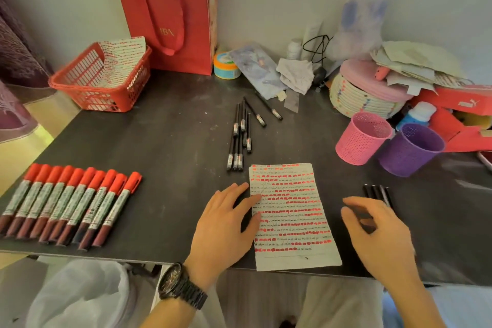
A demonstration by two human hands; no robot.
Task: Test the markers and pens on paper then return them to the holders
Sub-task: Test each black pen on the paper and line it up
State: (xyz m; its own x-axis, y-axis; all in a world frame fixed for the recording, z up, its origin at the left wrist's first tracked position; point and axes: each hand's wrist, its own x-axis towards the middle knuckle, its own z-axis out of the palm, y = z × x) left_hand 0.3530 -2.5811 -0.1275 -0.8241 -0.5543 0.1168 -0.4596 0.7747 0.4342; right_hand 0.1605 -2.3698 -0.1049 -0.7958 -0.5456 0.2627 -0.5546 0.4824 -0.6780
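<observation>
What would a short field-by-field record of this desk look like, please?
paper: red test marks, near edge of table
left hand: flat on the paper's left edge
right hand: over a few black pens right of the paper; grip unclear
markers: row of red-capped ones, far left
pens: loose bunch above the paper
pink holder: upright, right side, no pens showing inside
purple holder: upright beside it, no pens showing

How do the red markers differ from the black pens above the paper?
The red markers are thick with red caps; the black pens are thin and black. The markers lie in a neat row; the pens lie loosely clustered. Both lie on the table.
</observation>
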